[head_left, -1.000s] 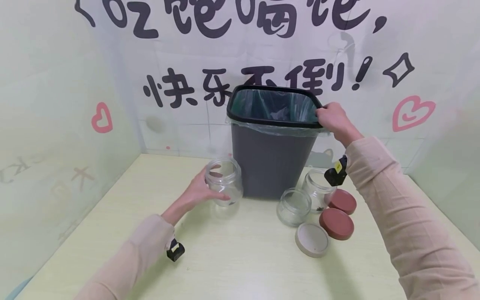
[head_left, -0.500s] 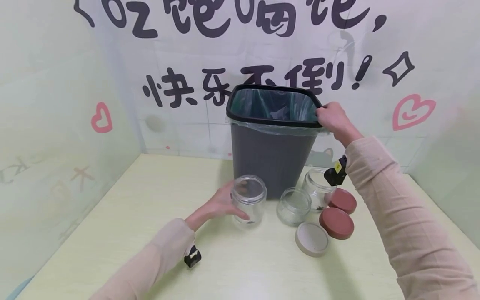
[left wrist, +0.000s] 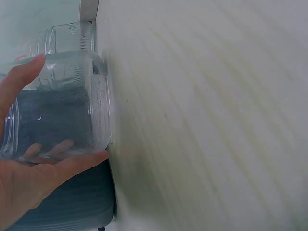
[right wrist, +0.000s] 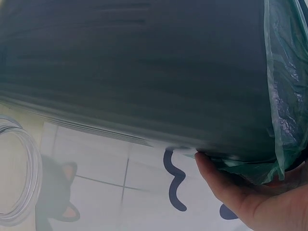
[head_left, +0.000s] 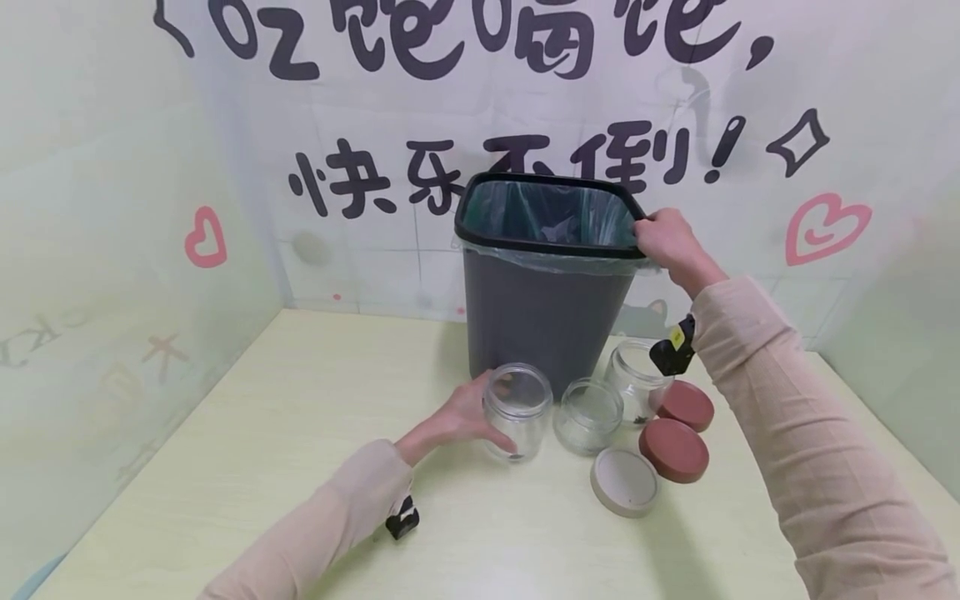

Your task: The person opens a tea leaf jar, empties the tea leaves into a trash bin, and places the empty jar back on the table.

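My left hand [head_left: 468, 414] grips a clear glass jar [head_left: 519, 414] from its left side, thumb in front and fingers behind. The jar is upright, lidless, at the table surface in front of the bin. In the left wrist view the thumb and fingers wrap the jar [left wrist: 62, 106]. My right hand [head_left: 667, 242] holds the right rim of a dark grey trash bin [head_left: 547, 317] lined with a green plastic bag [head_left: 555, 212]. In the right wrist view the right hand [right wrist: 269, 202] clasps the rim over the bag edge; some fingers are hidden.
A smaller glass jar [head_left: 589, 417] stands right of the held one, with another jar [head_left: 636, 383] behind it. Two red lids [head_left: 673, 450] and a beige lid [head_left: 625, 482] lie on the table [head_left: 480, 533] at the right. A printed wall sheet [head_left: 360, 267] hangs behind.
My left hand has carried the glass jar rightward and toward me, from the bin's left side to its front beside the small jar. The right hand and bin have stayed put.
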{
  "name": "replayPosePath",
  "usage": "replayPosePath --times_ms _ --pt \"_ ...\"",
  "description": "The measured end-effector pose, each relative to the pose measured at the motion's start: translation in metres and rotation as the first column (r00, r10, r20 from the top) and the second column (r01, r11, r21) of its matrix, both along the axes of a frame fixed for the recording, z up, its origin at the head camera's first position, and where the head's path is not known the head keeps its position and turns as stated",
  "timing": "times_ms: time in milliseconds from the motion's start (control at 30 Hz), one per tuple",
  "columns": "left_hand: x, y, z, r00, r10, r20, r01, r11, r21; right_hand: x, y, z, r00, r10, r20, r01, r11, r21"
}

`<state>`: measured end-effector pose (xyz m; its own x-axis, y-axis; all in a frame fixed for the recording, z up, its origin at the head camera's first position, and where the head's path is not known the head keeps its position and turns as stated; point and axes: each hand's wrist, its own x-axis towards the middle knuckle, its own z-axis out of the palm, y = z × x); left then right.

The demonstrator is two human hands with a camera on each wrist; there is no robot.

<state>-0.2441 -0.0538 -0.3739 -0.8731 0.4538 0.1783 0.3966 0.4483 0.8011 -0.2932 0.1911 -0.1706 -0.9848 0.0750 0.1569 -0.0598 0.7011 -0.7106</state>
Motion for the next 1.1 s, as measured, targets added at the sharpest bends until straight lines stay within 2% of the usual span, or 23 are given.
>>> replayPosePath --times_ms 167,333,567,667,767,867,967,1033,1100 --pt "-0.001 0.006 -0.004 1.0 0.014 -0.007 -0.014 1.0 0.002 -0.001 0.0 -0.002 1.0 0.005 -0.01 -0.005 1.0 0.005" --pt "0.0 0.013 -0.005 0.998 0.062 0.002 -0.062 0.998 -0.028 -0.001 0.0 -0.003 1.0 0.001 -0.019 -0.001 1.0 0.01" --pt "0.002 0.018 -0.005 0.995 0.083 -0.051 -0.086 0.995 -0.053 -0.002 0.0 -0.004 1.0 -0.012 -0.019 0.012 1.0 -0.002" --pt "0.003 0.019 -0.003 0.995 0.083 -0.053 -0.085 0.995 -0.056 -0.002 0.002 -0.004 1.0 -0.018 -0.004 0.018 0.999 -0.052" --pt "0.003 0.018 0.0 0.998 0.067 -0.014 -0.068 0.996 -0.052 0.001 0.005 -0.005 1.0 -0.016 0.016 0.018 0.989 -0.145" --pt "0.005 0.013 0.003 0.998 0.049 0.047 -0.046 0.998 -0.05 0.008 0.013 -0.012 0.999 0.035 0.037 -0.024 0.964 -0.265" --pt "0.006 0.002 0.005 0.995 0.022 0.102 -0.018 0.999 -0.044 0.022 0.025 -0.025 0.993 0.107 0.043 -0.086 0.94 -0.33" --pt "0.009 -0.008 0.006 0.992 -0.008 0.125 0.011 1.0 -0.025 0.036 0.033 -0.039 0.988 0.153 0.026 -0.135 0.932 -0.336" --pt "0.012 -0.019 0.006 0.99 -0.03 0.137 0.032 0.999 -0.012 0.052 0.04 -0.055 0.981 0.192 -0.001 -0.184 0.938 -0.293"
